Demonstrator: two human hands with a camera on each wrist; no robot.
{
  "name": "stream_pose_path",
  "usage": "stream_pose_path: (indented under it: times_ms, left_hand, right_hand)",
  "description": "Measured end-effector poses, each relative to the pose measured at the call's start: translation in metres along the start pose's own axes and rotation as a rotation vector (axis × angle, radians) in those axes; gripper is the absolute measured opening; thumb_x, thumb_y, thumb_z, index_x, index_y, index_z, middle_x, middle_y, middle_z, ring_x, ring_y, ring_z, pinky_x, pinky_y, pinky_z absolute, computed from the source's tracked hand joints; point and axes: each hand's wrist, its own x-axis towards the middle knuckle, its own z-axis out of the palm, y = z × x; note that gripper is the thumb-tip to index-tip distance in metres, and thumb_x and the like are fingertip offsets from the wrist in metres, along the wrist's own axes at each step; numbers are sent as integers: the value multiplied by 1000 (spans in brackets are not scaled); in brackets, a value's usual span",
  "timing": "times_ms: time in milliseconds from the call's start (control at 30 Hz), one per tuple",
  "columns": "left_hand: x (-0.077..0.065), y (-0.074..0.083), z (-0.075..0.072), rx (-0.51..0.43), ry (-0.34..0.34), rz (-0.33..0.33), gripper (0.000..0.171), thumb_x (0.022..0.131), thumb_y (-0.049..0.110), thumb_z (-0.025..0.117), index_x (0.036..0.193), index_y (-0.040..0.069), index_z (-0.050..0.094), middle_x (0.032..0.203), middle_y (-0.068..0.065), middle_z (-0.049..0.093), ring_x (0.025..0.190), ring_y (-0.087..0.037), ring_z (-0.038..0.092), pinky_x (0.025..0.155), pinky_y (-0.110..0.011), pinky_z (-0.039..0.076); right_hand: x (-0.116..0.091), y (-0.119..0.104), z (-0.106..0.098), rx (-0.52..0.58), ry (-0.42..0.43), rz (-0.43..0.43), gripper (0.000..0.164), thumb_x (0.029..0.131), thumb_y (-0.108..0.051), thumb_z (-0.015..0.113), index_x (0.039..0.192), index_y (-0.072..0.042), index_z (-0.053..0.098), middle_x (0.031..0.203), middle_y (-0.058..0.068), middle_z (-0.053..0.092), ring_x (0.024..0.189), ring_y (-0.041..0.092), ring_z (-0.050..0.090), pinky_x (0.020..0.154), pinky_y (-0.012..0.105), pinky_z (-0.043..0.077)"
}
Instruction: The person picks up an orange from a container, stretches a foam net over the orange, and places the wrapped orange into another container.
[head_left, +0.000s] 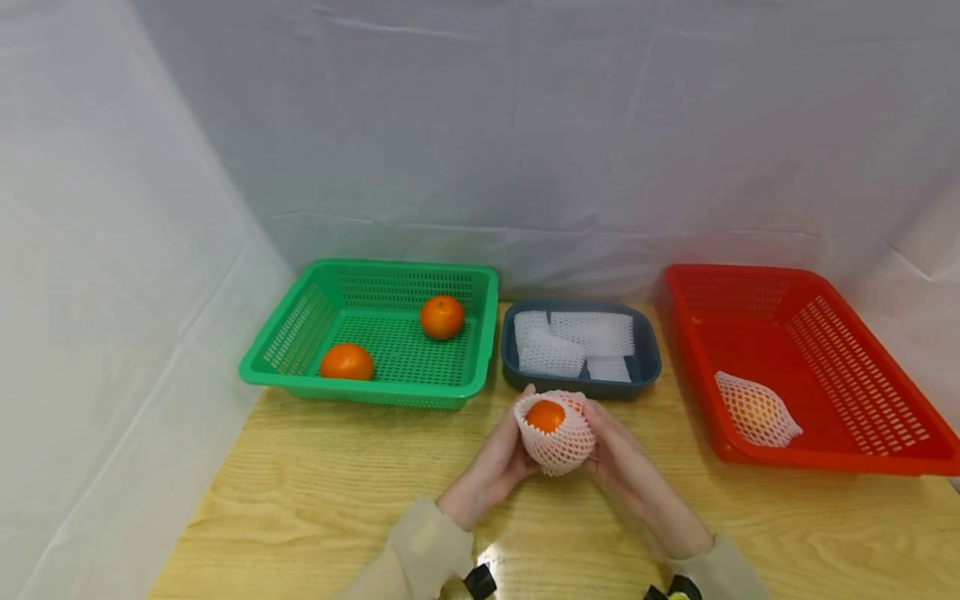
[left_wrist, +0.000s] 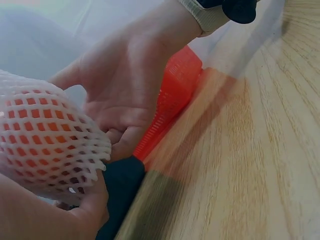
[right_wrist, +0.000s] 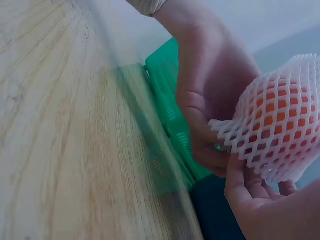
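Observation:
An orange point(head_left: 545, 416) sits inside a white foam net sleeve point(head_left: 558, 450), its bare top showing through the sleeve's open end in the head view. My left hand point(head_left: 501, 457) grips the sleeved fruit from the left. From the other side my right hand point(head_left: 624, 458) holds it too, with the thumb along the net. Both wrist views show the stretched mesh point(left_wrist: 42, 135) around the fruit and fingers of both hands at the sleeve's lower end point(right_wrist: 245, 145). The pair of hands is over the wooden table, just in front of a dark blue tray point(head_left: 581, 389).
Several white foam sleeves point(head_left: 551, 354) lie in the blue tray. To the left, a green basket point(head_left: 375, 390) contains two bare oranges point(head_left: 442, 317). A red basket point(head_left: 825, 460) stands at the right with one net-covered fruit point(head_left: 756, 410) inside. White sheeting point(head_left: 480, 150) rises behind everything.

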Motion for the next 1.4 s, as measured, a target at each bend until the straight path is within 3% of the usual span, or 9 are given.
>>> stream_pose_path:
  times_ms: [100,267,367,567,800,1033,1167,1300,1400]
  left_hand:
    - [0,0,0,15,-28,5,70,103,59,39,147,5,46,133,-13,57,109,-22,56,86,-36,47]
    - [0,-3,0,-11,-48,24,68,105,59,35,148,7,43,134,-13,55,109,-21,55,86,-35,48]
    - [-1,-5,0,-50,-47,30,67,106,58,31,149,8,41,138,-14,52,113,-21,52,89,-35,46]
    - [0,-5,1,-192,-67,29,58,103,58,38,140,15,51,140,-9,49,119,-22,48,98,-39,42]
    - [-1,-2,0,-241,-95,22,46,101,59,41,124,25,60,128,-5,55,112,-19,52,91,-34,45]
    - [-1,-1,-1,-277,-97,-22,65,103,61,34,144,13,47,129,-8,51,112,-19,51,91,-34,45]
    - [1,0,-3,-294,-105,-40,75,102,66,29,153,11,36,132,-9,50,111,-18,53,91,-34,46]
    - [2,0,-4,-316,-128,-56,80,102,68,25,157,10,30,131,-8,52,110,-17,55,90,-32,47]
    - [3,1,-4,-323,-146,-61,80,102,67,24,158,10,27,132,-9,51,110,-18,56,90,-33,48]
  right_hand:
    - [0,-1,3,4,58,-2,51,109,-36,43,150,-7,34,133,3,53,113,10,58,94,28,50]
    - [0,0,6,46,194,-52,11,107,-23,52,116,-18,57,110,-3,62,97,9,60,81,23,50]
    - [0,0,5,52,231,-54,6,106,-20,54,109,-20,59,101,-5,62,90,8,60,76,21,50]
    - [0,2,2,89,161,-74,9,108,-19,51,109,-19,60,100,-7,62,89,5,59,74,19,51]
    - [0,8,-2,108,28,-80,20,110,-23,45,109,-27,65,102,-10,66,91,3,62,77,20,52]
    - [1,7,1,88,98,-52,17,110,-25,46,116,-20,60,98,-9,68,87,4,62,76,22,50]
    - [3,5,4,-28,183,-69,34,109,-26,48,139,-10,49,119,-2,63,98,6,63,85,25,51]
    - [2,3,6,-253,208,-201,47,110,-23,46,154,-8,36,145,12,48,116,7,56,95,20,48]
    - [1,3,8,-382,163,-306,54,107,-15,52,156,-10,32,156,16,39,133,15,45,102,17,42]
